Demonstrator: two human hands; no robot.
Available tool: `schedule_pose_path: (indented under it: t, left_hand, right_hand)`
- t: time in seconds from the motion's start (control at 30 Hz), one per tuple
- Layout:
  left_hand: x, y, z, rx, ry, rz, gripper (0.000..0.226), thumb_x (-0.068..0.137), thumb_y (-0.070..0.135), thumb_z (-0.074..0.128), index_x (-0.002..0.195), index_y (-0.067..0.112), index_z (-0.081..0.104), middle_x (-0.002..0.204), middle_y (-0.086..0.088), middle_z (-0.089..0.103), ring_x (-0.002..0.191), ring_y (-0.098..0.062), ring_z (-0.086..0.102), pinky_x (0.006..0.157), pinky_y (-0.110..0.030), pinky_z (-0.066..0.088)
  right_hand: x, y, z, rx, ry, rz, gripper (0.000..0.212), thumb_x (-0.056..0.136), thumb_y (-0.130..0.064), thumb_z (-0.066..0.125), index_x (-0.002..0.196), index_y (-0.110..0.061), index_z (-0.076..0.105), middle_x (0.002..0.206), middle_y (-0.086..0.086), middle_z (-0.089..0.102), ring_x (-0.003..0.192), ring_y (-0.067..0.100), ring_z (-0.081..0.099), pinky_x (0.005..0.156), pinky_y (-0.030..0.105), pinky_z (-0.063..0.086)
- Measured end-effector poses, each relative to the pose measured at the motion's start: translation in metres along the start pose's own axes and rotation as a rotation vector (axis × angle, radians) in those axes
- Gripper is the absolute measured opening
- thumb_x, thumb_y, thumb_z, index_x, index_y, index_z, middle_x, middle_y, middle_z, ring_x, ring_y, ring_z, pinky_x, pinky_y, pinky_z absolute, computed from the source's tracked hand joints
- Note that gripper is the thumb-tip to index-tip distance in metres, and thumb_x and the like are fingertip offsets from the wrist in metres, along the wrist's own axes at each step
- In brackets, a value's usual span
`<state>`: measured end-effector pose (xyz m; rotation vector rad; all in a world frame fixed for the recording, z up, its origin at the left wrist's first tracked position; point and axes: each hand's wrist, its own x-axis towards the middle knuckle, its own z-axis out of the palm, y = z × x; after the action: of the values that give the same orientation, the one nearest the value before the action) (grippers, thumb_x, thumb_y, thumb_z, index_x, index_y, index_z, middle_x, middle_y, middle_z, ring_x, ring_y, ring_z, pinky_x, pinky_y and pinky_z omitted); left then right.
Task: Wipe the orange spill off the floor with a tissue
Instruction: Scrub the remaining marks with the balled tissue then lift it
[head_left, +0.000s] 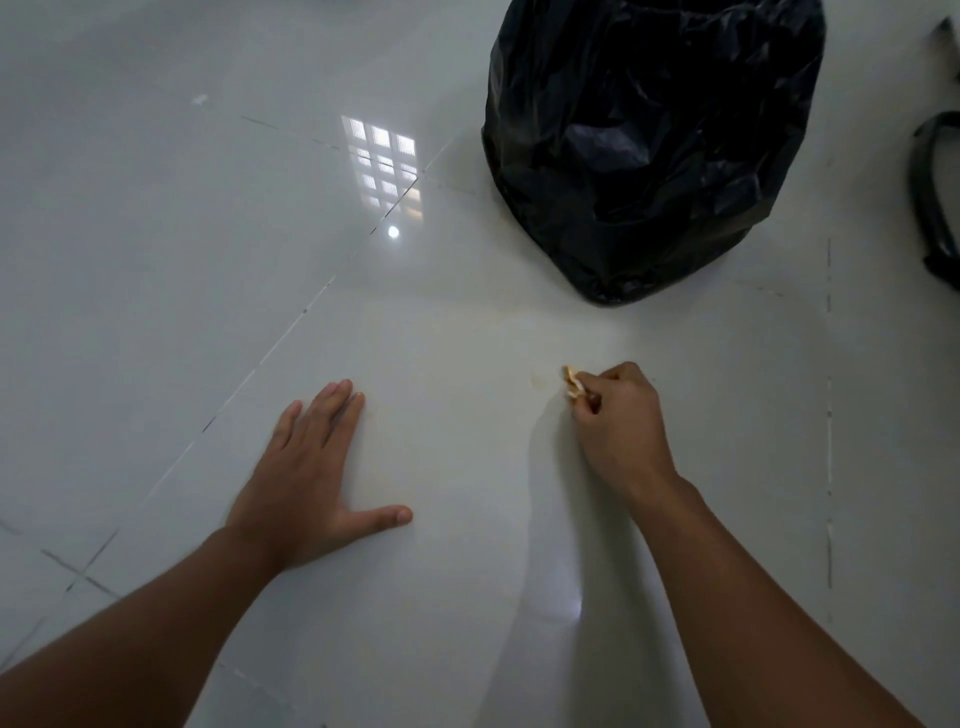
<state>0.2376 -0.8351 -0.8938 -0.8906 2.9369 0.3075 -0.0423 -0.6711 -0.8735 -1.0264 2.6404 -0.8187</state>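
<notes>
My right hand is closed around a small crumpled tissue, stained orange, with only its tip showing past my fingers. The tissue is low over the white tiled floor. Just left of it lies a faint orange smear. Paler orange traces spread further left across the tile. My left hand rests flat on the floor with its fingers spread, well left of the smear, and holds nothing.
A bin lined with a black plastic bag stands on the floor behind my right hand. Dark curved objects sit at the right edge. Window light reflects off the glossy tiles at the upper middle.
</notes>
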Motion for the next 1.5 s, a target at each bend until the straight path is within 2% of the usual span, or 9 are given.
schedule_pose_path:
  t: [0.13, 0.27, 0.33, 0.43, 0.63, 0.9, 1.07, 1.27, 1.5]
  left_hand:
    - [0.0, 0.002, -0.001, -0.008, -0.015, -0.003, 0.13, 0.068, 0.098, 0.035, 0.154, 0.001, 0.026, 0.163, -0.017, 0.024, 0.153, -0.027, 0.018, 0.123, -0.05, 0.012]
    - [-0.001, 0.001, -0.002, -0.012, -0.01, -0.002, 0.131, 0.067, 0.098, 0.038, 0.154, 0.001, 0.025, 0.163, -0.017, 0.024, 0.153, -0.027, 0.018, 0.123, -0.051, 0.013]
    - [-0.002, 0.002, -0.002, -0.02, -0.008, -0.008, 0.132, 0.067, 0.099, 0.038, 0.154, 0.001, 0.025, 0.163, -0.016, 0.023, 0.153, -0.027, 0.018, 0.122, -0.052, 0.014]
    - [-0.003, 0.001, 0.001, -0.011, -0.05, 0.012, 0.136, 0.063, 0.101, 0.041, 0.156, 0.003, 0.022, 0.165, -0.014, 0.02, 0.153, -0.025, 0.015, 0.122, -0.05, 0.013]
    - [0.019, -0.031, -0.028, -0.013, -0.102, 0.117, 0.139, 0.058, 0.104, 0.041, 0.159, 0.019, -0.002, 0.166, 0.006, -0.008, 0.153, -0.012, -0.005, 0.121, -0.034, 0.001]
    - [0.027, -0.038, -0.019, -0.026, -0.032, 0.157, 0.134, 0.059, 0.099, 0.052, 0.156, 0.009, 0.025, 0.164, -0.007, 0.024, 0.152, -0.023, 0.02, 0.119, -0.048, 0.018]
    - [0.031, -0.042, -0.017, -0.056, -0.016, 0.164, 0.131, 0.06, 0.098, 0.053, 0.155, 0.01, 0.029, 0.163, -0.006, 0.027, 0.152, -0.022, 0.022, 0.119, -0.047, 0.019]
    - [0.032, -0.043, -0.018, -0.042, -0.014, 0.147, 0.131, 0.061, 0.098, 0.052, 0.156, 0.012, 0.026, 0.164, -0.005, 0.026, 0.152, -0.021, 0.02, 0.119, -0.048, 0.018]
    - [0.03, -0.039, -0.02, -0.007, -0.039, 0.134, 0.134, 0.061, 0.1, 0.048, 0.158, 0.013, 0.018, 0.166, -0.004, 0.02, 0.154, -0.017, 0.01, 0.122, -0.047, 0.012]
  right_hand:
    - [0.013, -0.022, 0.014, -0.013, -0.048, -0.116, 0.022, 0.096, -0.014, 0.056, 0.106, -0.008, 0.074, 0.097, 0.012, 0.055, 0.08, 0.026, 0.057, 0.078, 0.033, 0.049]
    - [-0.004, -0.049, 0.033, -0.029, -0.16, -0.203, 0.025, 0.097, -0.022, 0.053, 0.089, -0.005, 0.069, 0.085, 0.006, 0.051, 0.08, 0.029, 0.06, 0.065, 0.027, 0.035]
    - [-0.024, -0.053, 0.036, 0.012, -0.165, -0.236, 0.02, 0.096, -0.019, 0.055, 0.099, -0.011, 0.073, 0.085, 0.002, 0.05, 0.078, 0.024, 0.057, 0.064, 0.025, 0.034]
    - [-0.035, -0.039, 0.028, 0.114, -0.051, -0.197, 0.024, 0.092, -0.011, 0.06, 0.11, -0.018, 0.074, 0.084, 0.0, 0.051, 0.072, 0.016, 0.053, 0.064, 0.024, 0.041]
    - [0.017, -0.015, 0.009, 0.132, 0.103, 0.002, 0.023, 0.099, -0.017, 0.057, 0.114, -0.008, 0.072, 0.093, 0.0, 0.047, 0.066, -0.002, 0.046, 0.064, 0.007, 0.034]
    - [0.104, -0.037, 0.034, 0.004, 0.139, -0.04, 0.022, 0.098, -0.009, 0.055, 0.105, -0.004, 0.075, 0.099, 0.021, 0.056, 0.068, 0.017, 0.046, 0.063, 0.014, 0.028]
    - [0.119, -0.06, 0.054, -0.048, 0.077, -0.1, 0.026, 0.099, -0.012, 0.052, 0.107, 0.002, 0.073, 0.102, 0.02, 0.057, 0.082, 0.028, 0.058, 0.072, 0.024, 0.042]
    - [0.061, -0.111, 0.08, 0.055, -0.077, -0.329, 0.018, 0.093, -0.009, 0.058, 0.092, -0.001, 0.074, 0.087, 0.016, 0.056, 0.076, 0.034, 0.058, 0.07, 0.039, 0.049]
    - [0.006, -0.103, 0.067, 0.025, -0.282, -0.469, 0.027, 0.094, -0.014, 0.054, 0.114, -0.01, 0.073, 0.096, 0.01, 0.054, 0.086, 0.028, 0.057, 0.077, 0.033, 0.046]
